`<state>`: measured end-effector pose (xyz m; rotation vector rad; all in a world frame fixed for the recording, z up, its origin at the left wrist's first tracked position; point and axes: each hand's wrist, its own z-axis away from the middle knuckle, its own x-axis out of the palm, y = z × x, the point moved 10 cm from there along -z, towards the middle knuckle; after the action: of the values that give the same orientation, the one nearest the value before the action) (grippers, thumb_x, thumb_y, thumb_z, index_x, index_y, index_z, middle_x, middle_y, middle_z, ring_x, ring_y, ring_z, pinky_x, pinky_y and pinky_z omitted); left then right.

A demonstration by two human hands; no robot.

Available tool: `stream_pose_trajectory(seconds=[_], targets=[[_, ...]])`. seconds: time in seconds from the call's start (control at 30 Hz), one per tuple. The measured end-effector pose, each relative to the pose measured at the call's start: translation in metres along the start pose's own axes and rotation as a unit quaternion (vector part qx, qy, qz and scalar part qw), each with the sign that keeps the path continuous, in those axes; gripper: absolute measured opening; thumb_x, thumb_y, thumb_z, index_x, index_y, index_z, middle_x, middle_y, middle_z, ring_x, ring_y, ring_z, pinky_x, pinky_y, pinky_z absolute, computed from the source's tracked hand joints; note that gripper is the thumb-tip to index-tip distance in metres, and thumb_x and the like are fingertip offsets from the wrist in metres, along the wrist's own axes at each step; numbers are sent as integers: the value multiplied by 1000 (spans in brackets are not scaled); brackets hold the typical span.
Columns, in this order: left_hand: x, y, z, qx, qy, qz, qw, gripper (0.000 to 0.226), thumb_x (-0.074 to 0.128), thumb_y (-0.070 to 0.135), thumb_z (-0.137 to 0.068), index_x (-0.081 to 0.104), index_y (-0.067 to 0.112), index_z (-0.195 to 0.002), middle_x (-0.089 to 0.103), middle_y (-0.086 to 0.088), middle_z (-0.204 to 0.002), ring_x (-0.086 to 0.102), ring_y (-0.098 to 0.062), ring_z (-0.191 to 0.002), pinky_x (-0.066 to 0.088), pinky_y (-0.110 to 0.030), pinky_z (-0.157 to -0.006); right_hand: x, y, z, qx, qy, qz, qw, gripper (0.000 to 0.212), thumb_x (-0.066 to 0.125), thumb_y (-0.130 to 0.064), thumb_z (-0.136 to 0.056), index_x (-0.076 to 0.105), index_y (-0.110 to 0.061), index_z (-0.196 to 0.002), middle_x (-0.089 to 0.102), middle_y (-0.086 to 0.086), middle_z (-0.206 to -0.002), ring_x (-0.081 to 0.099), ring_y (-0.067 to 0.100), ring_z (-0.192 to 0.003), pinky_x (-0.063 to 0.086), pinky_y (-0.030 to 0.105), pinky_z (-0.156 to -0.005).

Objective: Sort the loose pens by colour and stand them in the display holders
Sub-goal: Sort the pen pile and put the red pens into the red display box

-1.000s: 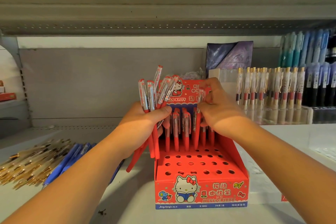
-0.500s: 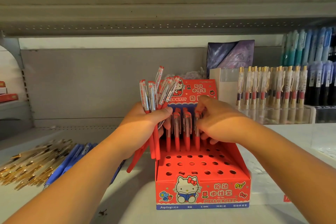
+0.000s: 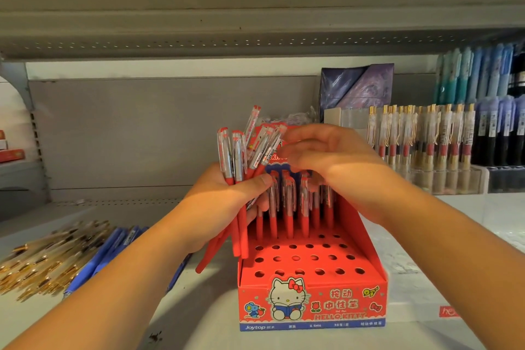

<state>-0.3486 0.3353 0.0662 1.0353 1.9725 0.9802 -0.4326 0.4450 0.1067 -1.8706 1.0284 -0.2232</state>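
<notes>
My left hand (image 3: 224,202) is shut on a bundle of red pens (image 3: 228,156) with clear caps, held upright at the left edge of the red Hello Kitty display holder (image 3: 312,304). Several red pens (image 3: 288,207) stand in the holder's back rows, and the front rows of holes are bare. My right hand (image 3: 332,156) hovers over the back of the holder. Its loosely curled fingertips reach left to the caps of the bundle and hold nothing. The hand hides part of the holder's backboard.
Loose blue pens (image 3: 110,253) and gold-trimmed pens (image 3: 48,258) lie on the shelf at the left. A clear holder of gold-clipped pens (image 3: 420,145) stands at the right, with blue and dark pens (image 3: 483,77) beyond it. A purple packet (image 3: 355,88) leans behind.
My right hand pushed a red pen down into the back row, let it go, then rose and moved left to the bundle's caps. My left hand has stayed put.
</notes>
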Motion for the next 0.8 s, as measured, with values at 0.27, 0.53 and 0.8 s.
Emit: stream_pose_trajectory(seconds=[0.27, 0.53, 0.8], targets=[[8, 4, 3, 18, -27, -63, 997, 24, 58, 13, -97, 61, 12, -74, 61, -5, -61, 50, -17, -50, 44, -25, -50, 8, 6, 4, 1, -8, -115, 993, 12, 72, -9, -85, 64, -17, -82, 72, 6, -81, 69, 16, -79, 53, 24, -54], [7, 0, 4, -5, -29, -54, 998, 31, 62, 19, -95, 64, 21, -64, 62, -3, -62, 55, -10, -51, 46, -21, -52, -18, 0, -2, 12, 68, -293, 954, 9, 61, -5, -92, 58, -11, -86, 70, 3, -73, 65, 13, -59, 55, 23, -51], [0, -10, 0, -42, -7, -61, 997, 30, 64, 26, -94, 63, 25, -64, 57, -1, -61, 54, -11, -56, 47, -19, -55, -64, -12, -1, -55, 213, -199, 955, 22, 63, -3, -93, 54, -19, -104, 72, 5, -78, 68, 15, -56, 55, 24, -49]])
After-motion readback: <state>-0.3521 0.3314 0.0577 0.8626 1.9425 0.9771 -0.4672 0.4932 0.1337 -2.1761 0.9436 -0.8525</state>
